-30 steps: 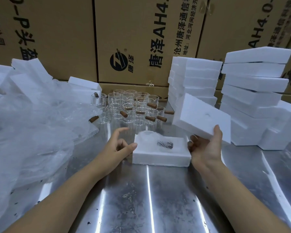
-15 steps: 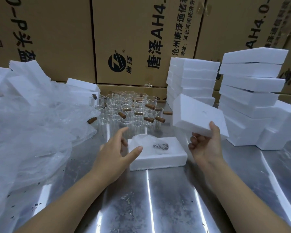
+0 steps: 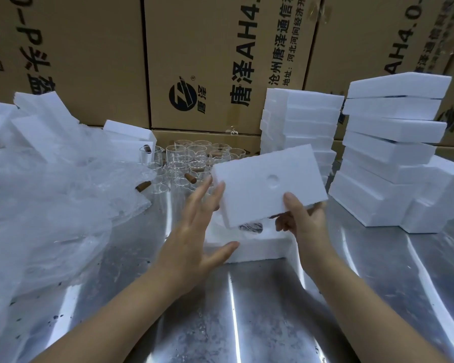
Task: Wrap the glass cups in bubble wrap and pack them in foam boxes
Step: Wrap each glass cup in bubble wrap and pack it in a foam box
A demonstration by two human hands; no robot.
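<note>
Two forearms, bare along their visible length, each ending in a bare grip: left grip [image 3: 192,239], right grip [image 3: 307,223].

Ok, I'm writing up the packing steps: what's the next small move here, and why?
Probably lower the foam lid flat onto the foam base. The right hand grips the lid tilted just above the base, a wrapped cup already lies inside it, and the open left hand is at the lid's left edge, placed to guide it.
</note>
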